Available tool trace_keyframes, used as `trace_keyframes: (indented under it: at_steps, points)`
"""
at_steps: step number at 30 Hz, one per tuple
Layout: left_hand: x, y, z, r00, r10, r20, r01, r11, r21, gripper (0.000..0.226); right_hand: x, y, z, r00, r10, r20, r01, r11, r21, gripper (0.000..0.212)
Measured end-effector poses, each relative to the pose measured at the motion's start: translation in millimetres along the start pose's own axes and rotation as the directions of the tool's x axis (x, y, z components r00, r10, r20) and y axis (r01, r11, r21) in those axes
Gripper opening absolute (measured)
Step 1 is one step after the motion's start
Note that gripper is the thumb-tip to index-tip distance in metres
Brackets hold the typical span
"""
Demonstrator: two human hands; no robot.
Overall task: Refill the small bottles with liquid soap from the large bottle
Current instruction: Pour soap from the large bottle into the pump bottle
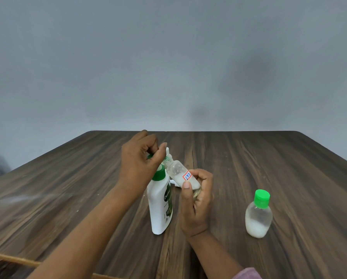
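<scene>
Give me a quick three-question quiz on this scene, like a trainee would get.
1. True or false: the green-capped small bottle lies on its side.
2. Which hand grips the labelled small bottle? A) left B) right
3. Fill in: the large white bottle stands on the ___.
Key: 1 false, it stands upright. 2 B, the right hand. 3 table.

my left hand [137, 158]: bare, arm bare to frame edge | my right hand [196, 206]: bare | sleeve [247, 273]: dusty pink, right forearm
</scene>
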State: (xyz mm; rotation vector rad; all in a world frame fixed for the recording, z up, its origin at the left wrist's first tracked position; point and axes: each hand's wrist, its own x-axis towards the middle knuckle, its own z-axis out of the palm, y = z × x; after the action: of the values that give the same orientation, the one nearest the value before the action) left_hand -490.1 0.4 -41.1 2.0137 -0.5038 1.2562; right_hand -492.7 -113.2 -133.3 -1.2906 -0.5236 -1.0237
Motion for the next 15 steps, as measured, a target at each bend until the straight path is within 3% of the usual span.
trace_keyframes:
  at_steps: [5,15]
  points:
    - [7.8,-1.5,-5.2,0.993,0.094,0.078,-0.098,0.994,0.052,0.035,0.2,0.6,0.2,1.0,-0.002,-0.002,0.002,1.0,0.009,0.015]
    - [-8.8,-5.1,4.6,0.999,0.012,-0.036,-0.013,1.0,-0.015,0.04,0.0,1.6,-1.7,0.999,-0.004,-0.037,0.004,1.0,0.007,0.016]
